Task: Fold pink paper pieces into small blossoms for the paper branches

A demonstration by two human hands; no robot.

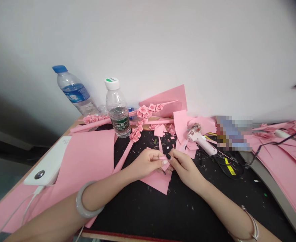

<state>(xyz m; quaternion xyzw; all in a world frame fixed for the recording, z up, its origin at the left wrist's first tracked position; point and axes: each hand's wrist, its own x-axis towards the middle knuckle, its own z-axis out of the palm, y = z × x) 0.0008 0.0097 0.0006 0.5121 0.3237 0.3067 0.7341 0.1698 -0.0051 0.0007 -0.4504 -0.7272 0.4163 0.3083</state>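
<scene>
Between my two hands is a small piece of pink paper [164,162], pinched by the fingers of both. My left hand [148,163] has its thumb on top of the paper. From the other side, my right hand [181,165] presses it with thumb and forefinger; parts of the other fingers are hidden. Below the hands a larger pink paper sheet [160,186] lies on the black mat [142,215]. Just beyond them stand pink paper flowers [135,134] on a rolled paper stem [124,158]. A white glue gun [202,143] lies past my right hand.
At the back left are a blue-capped bottle [73,90] and a white-capped bottle [117,114]. A white power bank [47,164] with a cable lies by pink sheets [92,151]. More pink paper [284,168] is stacked at right, near a black cord [257,151]. A wall stands behind.
</scene>
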